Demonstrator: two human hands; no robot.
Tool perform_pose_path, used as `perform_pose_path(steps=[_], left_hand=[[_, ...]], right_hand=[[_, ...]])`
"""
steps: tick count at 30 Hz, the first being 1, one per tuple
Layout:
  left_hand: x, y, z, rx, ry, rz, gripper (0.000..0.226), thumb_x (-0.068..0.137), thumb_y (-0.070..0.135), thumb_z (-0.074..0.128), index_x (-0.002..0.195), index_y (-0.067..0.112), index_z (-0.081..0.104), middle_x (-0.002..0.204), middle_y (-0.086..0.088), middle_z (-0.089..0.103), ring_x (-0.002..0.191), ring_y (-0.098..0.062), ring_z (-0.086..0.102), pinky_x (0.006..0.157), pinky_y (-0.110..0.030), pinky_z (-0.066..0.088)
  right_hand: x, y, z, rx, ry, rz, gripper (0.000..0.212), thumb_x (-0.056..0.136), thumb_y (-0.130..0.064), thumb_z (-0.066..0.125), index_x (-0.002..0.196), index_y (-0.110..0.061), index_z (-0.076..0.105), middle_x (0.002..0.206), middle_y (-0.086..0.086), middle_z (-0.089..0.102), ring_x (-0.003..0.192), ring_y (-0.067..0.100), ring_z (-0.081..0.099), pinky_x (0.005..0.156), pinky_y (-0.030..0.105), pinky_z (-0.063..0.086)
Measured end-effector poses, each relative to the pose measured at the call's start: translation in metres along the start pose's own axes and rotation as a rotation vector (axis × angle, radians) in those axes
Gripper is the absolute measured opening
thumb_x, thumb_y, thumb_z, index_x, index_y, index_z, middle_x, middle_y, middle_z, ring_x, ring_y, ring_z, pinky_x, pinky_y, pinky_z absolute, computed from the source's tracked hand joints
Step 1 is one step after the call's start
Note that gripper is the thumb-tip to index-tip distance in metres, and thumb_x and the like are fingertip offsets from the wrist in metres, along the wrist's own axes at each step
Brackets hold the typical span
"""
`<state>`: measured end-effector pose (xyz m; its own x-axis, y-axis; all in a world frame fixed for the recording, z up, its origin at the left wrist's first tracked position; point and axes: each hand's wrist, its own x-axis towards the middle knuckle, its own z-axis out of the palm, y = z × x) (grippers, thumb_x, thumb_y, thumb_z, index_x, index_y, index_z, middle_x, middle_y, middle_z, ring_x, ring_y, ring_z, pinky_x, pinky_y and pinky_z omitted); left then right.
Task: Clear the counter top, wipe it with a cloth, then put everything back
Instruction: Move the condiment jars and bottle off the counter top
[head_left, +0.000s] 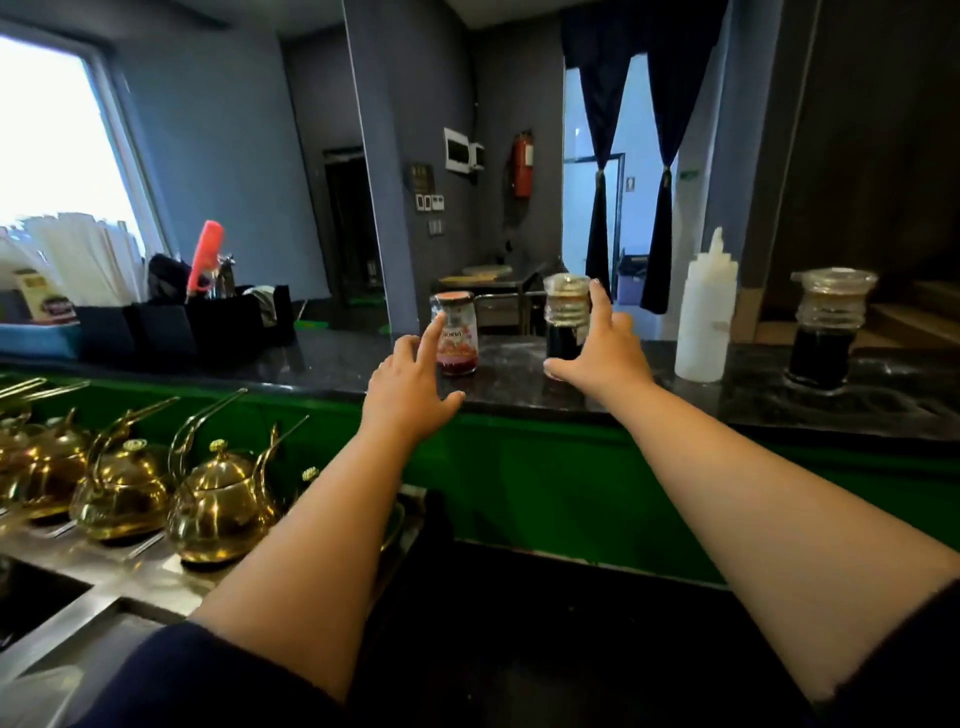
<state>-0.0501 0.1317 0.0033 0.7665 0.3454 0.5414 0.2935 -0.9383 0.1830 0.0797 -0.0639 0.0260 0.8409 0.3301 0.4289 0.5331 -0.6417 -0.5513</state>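
Observation:
The black stone counter top (322, 364) runs across the middle of the view above a green front panel. On it stand a small jar of red jam (461, 338) and a dark-liquid jar (565, 322) with plastic wrap over its lid. My left hand (410, 387) is stretched out with fingers apart, its index fingertip touching the jam jar's left side. My right hand (605, 353) is spread beside the dark-liquid jar, thumb by its base and index finger up along its right side. Neither jar is lifted.
A white squeeze bottle (704, 317) and a second dark-liquid jar (826, 332) stand further right on the counter. At the left are black organiser boxes (208, 325) with utensils, white straws (78, 260) and a blue tray (36, 338). Brass teapots (218, 504) line the lower steel shelf.

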Motion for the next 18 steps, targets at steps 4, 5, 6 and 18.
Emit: perform_pose_path(steps=[4, 5, 6, 18], left_hand=[[0.04, -0.003, 0.013, -0.099, 0.011, -0.069, 0.114, 0.078, 0.048, 0.07, 0.14, 0.051, -0.025, 0.145, -0.016, 0.029, 0.117, -0.039, 0.052, 0.09, -0.051, 0.051], [0.048, -0.004, 0.018, -0.135, 0.01, -0.09, 0.117, 0.078, 0.047, 0.071, 0.138, 0.053, -0.028, 0.145, -0.017, 0.028, 0.117, -0.04, 0.052, 0.09, -0.052, 0.051], [0.055, -0.004, 0.024, -0.174, 0.002, -0.11, 0.118, 0.078, 0.046, 0.072, 0.136, 0.054, -0.03, 0.145, -0.019, 0.027, 0.117, -0.041, 0.052, 0.091, -0.053, 0.05], [0.094, -0.003, 0.07, -0.583, 0.084, -0.177, 0.088, 0.081, 0.016, 0.074, 0.138, 0.046, 0.013, 0.122, -0.013, 0.043, 0.101, -0.03, 0.059, 0.083, -0.039, 0.051]], right_hand=[[0.037, 0.0, 0.011, 0.138, 0.04, 0.096, 0.124, 0.072, -0.038, 0.082, 0.15, -0.031, -0.015, 0.152, 0.019, 0.021, 0.136, 0.038, 0.034, 0.104, 0.049, 0.04], [0.043, 0.0, 0.015, 0.182, 0.051, 0.12, 0.124, 0.072, -0.036, 0.082, 0.151, -0.027, -0.013, 0.154, 0.018, 0.021, 0.138, 0.036, 0.031, 0.106, 0.048, 0.037], [0.048, 0.002, 0.02, 0.229, 0.06, 0.145, 0.122, 0.072, -0.034, 0.082, 0.152, -0.024, -0.01, 0.154, 0.016, 0.022, 0.139, 0.035, 0.031, 0.106, 0.047, 0.035], [0.06, 0.018, 0.038, 0.337, 0.105, 0.156, 0.066, 0.08, -0.032, 0.075, 0.133, -0.016, 0.041, 0.126, 0.008, 0.06, 0.114, 0.028, 0.058, 0.09, 0.038, 0.049]])
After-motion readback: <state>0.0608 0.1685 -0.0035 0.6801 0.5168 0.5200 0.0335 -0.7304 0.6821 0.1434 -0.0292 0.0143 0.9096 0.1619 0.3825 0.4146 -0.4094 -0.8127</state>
